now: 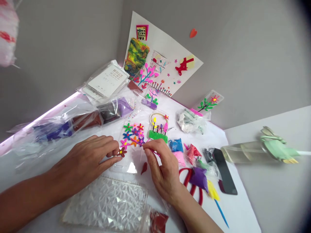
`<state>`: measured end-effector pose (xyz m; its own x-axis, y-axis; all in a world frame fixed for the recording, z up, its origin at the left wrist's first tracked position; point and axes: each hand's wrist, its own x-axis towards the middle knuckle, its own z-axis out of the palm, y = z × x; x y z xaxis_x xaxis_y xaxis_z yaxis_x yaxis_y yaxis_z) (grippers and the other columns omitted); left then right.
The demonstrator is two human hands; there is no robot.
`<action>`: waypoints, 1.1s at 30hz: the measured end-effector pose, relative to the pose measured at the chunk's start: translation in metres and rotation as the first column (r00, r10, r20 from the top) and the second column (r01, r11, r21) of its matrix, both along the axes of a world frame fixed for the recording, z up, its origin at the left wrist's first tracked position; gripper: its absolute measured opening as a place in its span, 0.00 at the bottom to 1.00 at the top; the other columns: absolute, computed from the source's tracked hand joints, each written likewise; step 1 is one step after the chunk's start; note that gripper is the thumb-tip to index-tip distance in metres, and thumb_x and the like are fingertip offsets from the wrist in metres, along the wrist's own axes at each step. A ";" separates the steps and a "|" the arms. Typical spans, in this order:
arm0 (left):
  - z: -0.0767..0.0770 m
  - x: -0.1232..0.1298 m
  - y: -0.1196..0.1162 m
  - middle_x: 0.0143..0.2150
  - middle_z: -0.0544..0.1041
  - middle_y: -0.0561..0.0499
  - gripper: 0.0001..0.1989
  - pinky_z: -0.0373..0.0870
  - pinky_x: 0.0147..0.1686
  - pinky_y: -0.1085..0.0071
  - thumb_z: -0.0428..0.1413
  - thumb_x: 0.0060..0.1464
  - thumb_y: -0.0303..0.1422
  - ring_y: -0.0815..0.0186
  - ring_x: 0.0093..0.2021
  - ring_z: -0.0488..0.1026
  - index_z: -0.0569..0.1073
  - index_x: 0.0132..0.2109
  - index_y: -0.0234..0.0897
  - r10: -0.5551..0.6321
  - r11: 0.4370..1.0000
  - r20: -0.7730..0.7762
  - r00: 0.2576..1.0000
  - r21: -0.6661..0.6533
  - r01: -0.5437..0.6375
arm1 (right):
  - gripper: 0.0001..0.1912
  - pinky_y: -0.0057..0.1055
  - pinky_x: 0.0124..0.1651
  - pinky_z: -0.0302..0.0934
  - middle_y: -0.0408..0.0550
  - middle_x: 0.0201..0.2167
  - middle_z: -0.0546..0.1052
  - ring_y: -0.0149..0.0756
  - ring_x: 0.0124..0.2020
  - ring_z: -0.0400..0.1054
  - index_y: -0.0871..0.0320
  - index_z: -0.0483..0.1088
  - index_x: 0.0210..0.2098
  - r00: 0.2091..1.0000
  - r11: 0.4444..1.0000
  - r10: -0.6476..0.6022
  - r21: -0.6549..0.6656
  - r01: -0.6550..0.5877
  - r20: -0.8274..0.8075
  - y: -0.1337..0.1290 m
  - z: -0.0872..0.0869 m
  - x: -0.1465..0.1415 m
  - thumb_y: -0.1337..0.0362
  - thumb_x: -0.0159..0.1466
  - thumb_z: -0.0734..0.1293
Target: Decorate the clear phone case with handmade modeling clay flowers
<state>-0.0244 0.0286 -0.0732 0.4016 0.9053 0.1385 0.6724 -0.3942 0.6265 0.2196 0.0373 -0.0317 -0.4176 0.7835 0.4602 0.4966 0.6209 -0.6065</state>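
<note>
A clear phone case (125, 167) lies on the white table, its upper part covered with several small clay flowers in many colours. My left hand (93, 157) rests at its left side, thumb and fingertips near a brown flower (122, 152) with a yellow centre. At the right of the case, my right hand (161, 163) pinches a thin pink-purple tool (154, 151), its tip beside the purple flower (141, 141). A small dark red clay piece (144, 168) lies between my hands.
A textured clear board (109, 204) lies in front. Clay packets, red-handled scissors (187, 177), a blue stick (221, 213) and a black phone (224, 171) are at right. Bagged clay (86, 120) and a white box (107, 81) stand back left; decorated cases lean behind.
</note>
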 end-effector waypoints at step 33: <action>0.034 0.003 -0.001 0.37 0.79 0.50 0.21 0.66 0.35 0.66 0.52 0.64 0.53 0.61 0.34 0.71 0.77 0.37 0.41 0.055 0.997 0.237 0.970 0.041 -0.067 | 0.24 0.45 0.51 0.69 0.60 0.52 0.80 0.50 0.51 0.73 0.62 0.75 0.57 0.712 0.984 -0.174 0.087 0.158 0.681 -0.075 0.014 0.048 0.84 0.67 0.61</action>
<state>-0.0211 0.0272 -0.0388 0.2966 0.9169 0.2670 0.5323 -0.3909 0.7509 0.2671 -0.0379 -0.0174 -0.4887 0.8643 0.1189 0.8665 0.4967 -0.0491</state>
